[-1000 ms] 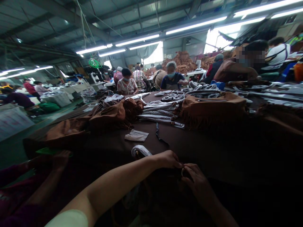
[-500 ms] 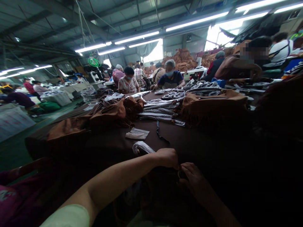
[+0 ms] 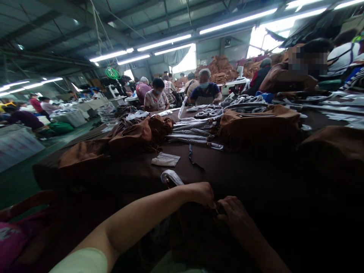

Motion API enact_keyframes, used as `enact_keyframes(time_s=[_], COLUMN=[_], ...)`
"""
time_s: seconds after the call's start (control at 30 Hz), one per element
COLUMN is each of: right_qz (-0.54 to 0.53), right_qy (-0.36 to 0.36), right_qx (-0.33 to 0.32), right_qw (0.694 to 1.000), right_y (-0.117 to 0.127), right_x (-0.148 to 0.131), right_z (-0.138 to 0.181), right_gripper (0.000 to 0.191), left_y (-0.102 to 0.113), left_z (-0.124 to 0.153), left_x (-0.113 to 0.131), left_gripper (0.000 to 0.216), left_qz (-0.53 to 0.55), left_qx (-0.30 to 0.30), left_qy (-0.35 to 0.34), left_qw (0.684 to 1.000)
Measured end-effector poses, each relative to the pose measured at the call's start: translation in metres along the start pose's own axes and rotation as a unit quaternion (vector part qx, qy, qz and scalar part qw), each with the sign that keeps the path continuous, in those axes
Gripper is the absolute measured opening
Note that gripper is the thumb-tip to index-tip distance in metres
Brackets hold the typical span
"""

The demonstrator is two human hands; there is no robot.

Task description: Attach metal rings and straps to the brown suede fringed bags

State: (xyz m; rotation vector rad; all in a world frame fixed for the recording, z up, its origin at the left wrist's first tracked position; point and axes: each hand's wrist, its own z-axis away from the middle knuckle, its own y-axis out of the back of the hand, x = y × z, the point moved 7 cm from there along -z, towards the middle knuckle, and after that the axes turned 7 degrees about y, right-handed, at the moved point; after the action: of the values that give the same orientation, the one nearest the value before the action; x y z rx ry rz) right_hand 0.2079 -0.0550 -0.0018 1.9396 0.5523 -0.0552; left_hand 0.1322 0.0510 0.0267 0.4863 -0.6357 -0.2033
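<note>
Along a dark table (image 3: 236, 163), left hand (image 3: 201, 192) and right hand (image 3: 231, 209) met at a small pale piece (image 3: 217, 208)

The small pale piece was between the two hands, low in the view and over the near side of the table, where shadow hid most of its shape. The right hand's thumb and forefinger were bent about it. The left hand reached across with its fingers bunched and the tips turned down toward the same spot; whether they also grasped the piece could not be told. Just beyond the left hand, a white-wrapped loop (image 3: 173, 176) curved up from the shadow.

Farther out on the table, a flat white packet (image 3: 165, 159) lay near a narrow black strip (image 3: 192, 157), the two apart. Behind them, white-wrapped straps (image 3: 196, 137) lay between brown bags (image 3: 131, 135) on the left and a fringed brown bag (image 3: 258, 124) on the right. At the far side sat a person in a dark blue top (image 3: 205, 91) and, to the left, a person in a patterned top (image 3: 156, 100). At the lower left, a co-worker's magenta garment (image 3: 14, 244) showed.
</note>
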Motion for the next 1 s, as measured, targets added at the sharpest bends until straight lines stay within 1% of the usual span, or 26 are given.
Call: enact_keyframes(time_s=[0.13,0.27,0.37,0.4,0.47,0.53,0.6,0.67,0.7,0.8,0.9,0.97,1.0], right_qz=[0.02,0.04,0.043,0.039,0.028,0.016,0.004,-0.007,-0.012,-0.031,-0.027,-0.006,0.005], right_qy=[0.0,0.007,0.008,0.011,0.012,-0.002,-0.023,-0.041,-0.051,-0.067,-0.032,-0.01,-0.006], right_qx=[0.03,0.059,0.052,0.044,0.033,0.027,0.016,-0.001,-0.007,-0.022,-0.029,-0.014,-0.004], right_qw=[0.999,0.997,0.998,0.998,0.999,1.0,1.0,0.999,0.999,0.997,0.999,1.0,1.0], right_y=[-0.002,-0.003,-0.002,-0.002,0.002,0.008,0.013,0.017,0.018,0.022,0.024,0.025,0.025], right_x=[0.002,0.007,0.012,0.013,0.015,0.017,0.016,0.012,0.01,-0.001,-0.014,-0.019,-0.019], right_z=[0.006,0.009,0.01,0.009,0.007,0.003,-0.002,-0.009,-0.012,-0.021,-0.026,-0.027,-0.026], right_gripper=[0.03,0.031,0.032,0.032,0.034,0.041,0.044,0.037,0.032,0.022,0.014,0.013,0.013], left_y=[-0.004,-0.016,-0.027,-0.03,-0.035,-0.034,-0.028,-0.019,-0.015,-0.003,0.001,0.0,0.0], left_z=[0.002,0.004,0.004,0.004,0.001,-0.002,-0.007,-0.012,-0.014,-0.015,-0.01,-0.008,-0.009], left_x=[-0.006,-0.014,-0.022,-0.024,-0.027,-0.026,-0.022,-0.016,-0.013,-0.001,0.009,0.011,0.011], left_gripper=[0.017,0.025,0.028,0.029,0.029,0.027,0.026,0.029,0.031,0.035,0.035,0.036,0.037], left_qz=[0.029,0.083,0.14,0.15,0.144,0.137,0.174,0.217,0.219,0.152,0.084,0.059,0.055], left_qx=[0.018,0.073,0.124,0.13,0.123,0.094,0.045,-0.019,-0.057,-0.177,-0.293,-0.33,-0.324], left_qy=[-0.016,-0.039,-0.055,-0.054,-0.045,-0.039,-0.04,-0.032,-0.025,-0.016,-0.026,-0.029,-0.03], left_qw=[0.999,0.993,0.981,0.979,0.981,0.985,0.983,0.975,0.974,0.972,0.952,0.942,0.944])
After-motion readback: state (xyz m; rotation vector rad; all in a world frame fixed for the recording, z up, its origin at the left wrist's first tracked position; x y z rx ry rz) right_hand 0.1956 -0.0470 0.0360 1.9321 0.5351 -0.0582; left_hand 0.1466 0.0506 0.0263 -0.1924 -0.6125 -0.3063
